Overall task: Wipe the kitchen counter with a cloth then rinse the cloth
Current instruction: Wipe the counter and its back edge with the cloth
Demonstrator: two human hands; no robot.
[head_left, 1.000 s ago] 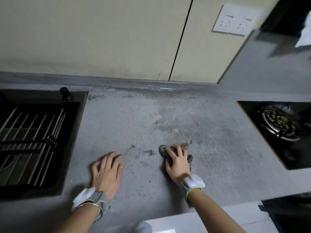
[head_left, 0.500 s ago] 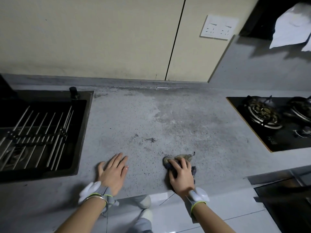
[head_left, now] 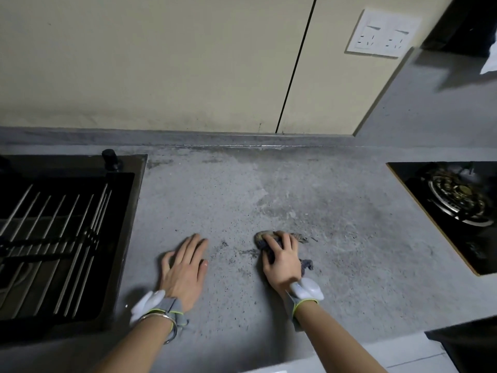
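Beside the sink (head_left: 67,238), the left hand (head_left: 184,267) is lying flat on the counter (head_left: 349,238); the right hand (head_left: 282,259) is pressing the bunched cloth (head_left: 265,239), which risks smearing crumbs (head_left: 236,254) off the edge.

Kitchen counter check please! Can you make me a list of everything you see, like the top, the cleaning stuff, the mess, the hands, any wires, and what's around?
Surface: grey counter, stained, with dark crumbs between the hands.
Job's things: dark bunched cloth on the counter under the right hand.
Clutter: nothing seen.
Grippers: left hand lies flat on the counter; right hand presses the cloth, fingers curled over it.
Cables: nothing seen.
Surroundings: sink with a metal rack at left, gas burner at right, wall socket above.
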